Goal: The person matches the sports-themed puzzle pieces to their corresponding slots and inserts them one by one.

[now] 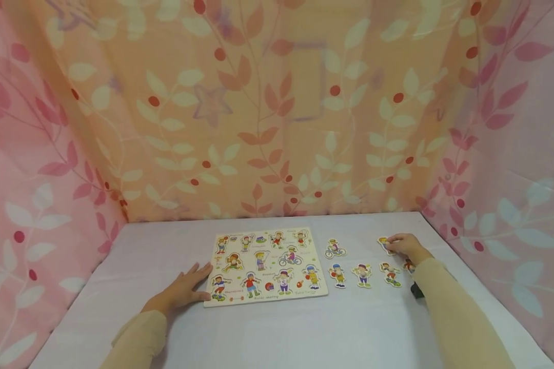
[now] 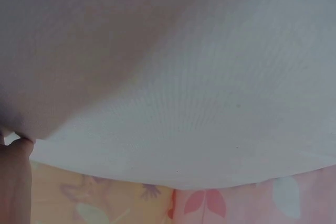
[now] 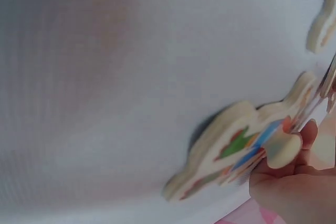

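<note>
A wooden puzzle board (image 1: 268,304) printed with children playing sports lies on the table. My left hand (image 1: 184,284) rests at its left edge, fingers extended along the side and thumb near the front corner. In the left wrist view only part of this hand (image 2: 16,182) shows, at the lower left. Over at the right, my right hand (image 1: 408,246) pinches a puzzle piece (image 1: 384,245) of a child figure. Beneath that wrist lies another figure piece (image 1: 409,265), partly hidden by the arm. The right wrist view shows a knobbed figure piece (image 3: 231,145) close by the hand (image 3: 294,187).
Between board and right hand lie several loose pieces: a cyclist (image 1: 335,248), a child with a red ball (image 1: 338,275), a child in purple trousers (image 1: 363,275) and a skateboarder (image 1: 390,274). A dark object (image 1: 417,291) shows under the right sleeve. Patterned curtains (image 1: 277,154) enclose the table.
</note>
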A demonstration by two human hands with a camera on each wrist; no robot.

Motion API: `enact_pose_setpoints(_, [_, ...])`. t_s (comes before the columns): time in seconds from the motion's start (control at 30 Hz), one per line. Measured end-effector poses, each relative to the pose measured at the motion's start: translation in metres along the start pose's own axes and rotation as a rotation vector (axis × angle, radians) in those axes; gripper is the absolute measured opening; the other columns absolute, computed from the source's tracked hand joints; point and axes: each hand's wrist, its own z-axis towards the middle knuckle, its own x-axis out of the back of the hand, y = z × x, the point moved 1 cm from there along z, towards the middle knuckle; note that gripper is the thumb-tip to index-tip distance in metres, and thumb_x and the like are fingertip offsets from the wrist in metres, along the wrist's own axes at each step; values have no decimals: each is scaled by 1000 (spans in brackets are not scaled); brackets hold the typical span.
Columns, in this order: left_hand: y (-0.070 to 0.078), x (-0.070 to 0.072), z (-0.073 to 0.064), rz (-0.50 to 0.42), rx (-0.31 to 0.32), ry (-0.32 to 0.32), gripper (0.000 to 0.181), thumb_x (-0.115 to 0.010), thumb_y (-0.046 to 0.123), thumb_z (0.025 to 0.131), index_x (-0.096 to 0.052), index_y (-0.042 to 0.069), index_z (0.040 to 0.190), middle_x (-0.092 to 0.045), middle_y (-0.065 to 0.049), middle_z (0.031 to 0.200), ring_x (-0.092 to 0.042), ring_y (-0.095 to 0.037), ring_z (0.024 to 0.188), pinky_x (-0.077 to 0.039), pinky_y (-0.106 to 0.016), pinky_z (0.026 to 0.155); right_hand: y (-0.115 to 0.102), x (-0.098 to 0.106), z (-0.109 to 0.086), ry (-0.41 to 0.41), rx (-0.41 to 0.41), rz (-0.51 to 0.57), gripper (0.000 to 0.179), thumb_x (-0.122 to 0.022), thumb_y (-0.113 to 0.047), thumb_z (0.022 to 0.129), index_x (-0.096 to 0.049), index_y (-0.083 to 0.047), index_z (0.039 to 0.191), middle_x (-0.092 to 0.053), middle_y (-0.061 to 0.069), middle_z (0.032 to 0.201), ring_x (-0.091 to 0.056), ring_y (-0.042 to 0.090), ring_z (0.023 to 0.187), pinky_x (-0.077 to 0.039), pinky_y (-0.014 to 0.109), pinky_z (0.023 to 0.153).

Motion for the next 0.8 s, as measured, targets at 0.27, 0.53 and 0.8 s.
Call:
enact_pose_setpoints(0.27, [0, -5, 0, 21, 53, -15, 97, -74, 48, 76, -33, 3, 150, -26, -18, 156, -10, -47, 143, -4, -66, 112, 1, 5, -9, -26, -77, 141, 38, -73, -17, 87, -58, 3, 117, -36, 29, 138, -38, 41, 117, -39, 53, 97])
enact_pose_setpoints(0.53, [2, -3, -2, 19, 45, -11, 95, -74, 47, 76, -33, 1, 149, -26, -20, 156, -10, -48, 142, -4, -66, 112, -15, 4, -32, 72, -86, 118, 36, -72, -16, 88, -58, 5, 114, -47, 26, 123, -46, 33, 99, -45, 38, 73])
enact_pose_setpoints(0.8, [1, -3, 0, 12, 43, -13, 95, -74, 47, 77, -33, 2, 150, -25, -19, 156, -9, -48, 143, -3, -66, 112, -23, 4, -53, 85, -64, 147, 37, -71, -17, 88, -58, 6, 114, -44, 29, 132, -43, 39, 113, -45, 47, 85])
